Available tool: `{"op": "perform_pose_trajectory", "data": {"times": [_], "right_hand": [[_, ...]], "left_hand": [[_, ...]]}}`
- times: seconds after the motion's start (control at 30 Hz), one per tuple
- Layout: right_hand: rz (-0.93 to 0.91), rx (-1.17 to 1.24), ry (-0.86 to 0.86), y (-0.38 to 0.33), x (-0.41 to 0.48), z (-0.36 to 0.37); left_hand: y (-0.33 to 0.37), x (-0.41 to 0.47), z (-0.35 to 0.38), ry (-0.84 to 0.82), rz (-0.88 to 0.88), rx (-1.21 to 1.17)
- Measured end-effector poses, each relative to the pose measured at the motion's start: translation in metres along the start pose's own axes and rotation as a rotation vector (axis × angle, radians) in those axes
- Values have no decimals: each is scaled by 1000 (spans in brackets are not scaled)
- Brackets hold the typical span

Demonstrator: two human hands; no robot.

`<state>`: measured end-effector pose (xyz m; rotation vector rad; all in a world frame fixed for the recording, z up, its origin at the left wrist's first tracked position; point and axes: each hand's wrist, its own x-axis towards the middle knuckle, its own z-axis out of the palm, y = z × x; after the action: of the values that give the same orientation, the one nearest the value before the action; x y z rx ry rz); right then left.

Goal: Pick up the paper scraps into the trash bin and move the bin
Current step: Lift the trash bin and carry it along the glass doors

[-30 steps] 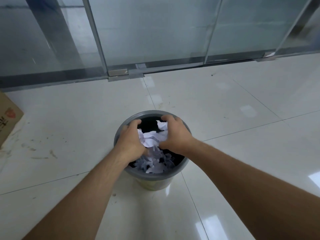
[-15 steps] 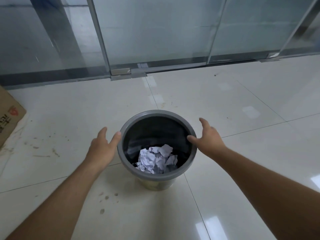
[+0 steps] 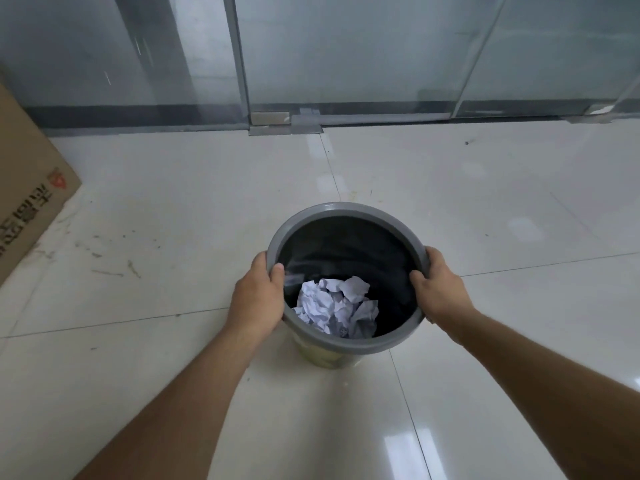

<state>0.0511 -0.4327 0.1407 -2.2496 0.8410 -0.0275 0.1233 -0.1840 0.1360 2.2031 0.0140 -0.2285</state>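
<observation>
The floor (image 3: 485, 209) is laid with large, glossy, off-white tiles split by thin dark grout lines; bright patches of light reflect off them at the lower right. Along the far side runs a wall of frosted glass panels (image 3: 346, 46) in slim metal frames, with a dark strip along their foot and metal floor fittings (image 3: 287, 123) at the door joint. At the far left edge a brown cardboard box (image 3: 24, 188) with red and dark print stands on the floor. Beside it the tiles carry scuffs and small bits of dirt (image 3: 114, 265).

Floor (image 3: 485, 202) open; cardboard box (image 3: 24, 202) blocks left
</observation>
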Motion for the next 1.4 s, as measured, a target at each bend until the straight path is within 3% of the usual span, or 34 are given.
{"op": "perform_pose_trajectory", "data": {"times": [0.23, 0.4, 0.57, 0.93, 1.17, 1.4], "right_hand": [[-15, -17, -28, -5, -22, -6], [46, 11, -105, -54, -72, -60], [89, 151, -144, -170, -109, -167], [-39, 250, -3, -422, -160, -459], [-175, 289, 56, -533, -183, -582], [-278, 323, 103, -591, -200, -646]], "left_hand": [[4, -30, -22, 29, -62, -37], [61, -76, -89, 25, -147, 31], [173, -109, -190, 40, -210, 2], [503, -148, -409, 58, -244, 71], [634, -171, -506, 161, -66, 8], [706, -193, -573, 205, 70, -81]]}}
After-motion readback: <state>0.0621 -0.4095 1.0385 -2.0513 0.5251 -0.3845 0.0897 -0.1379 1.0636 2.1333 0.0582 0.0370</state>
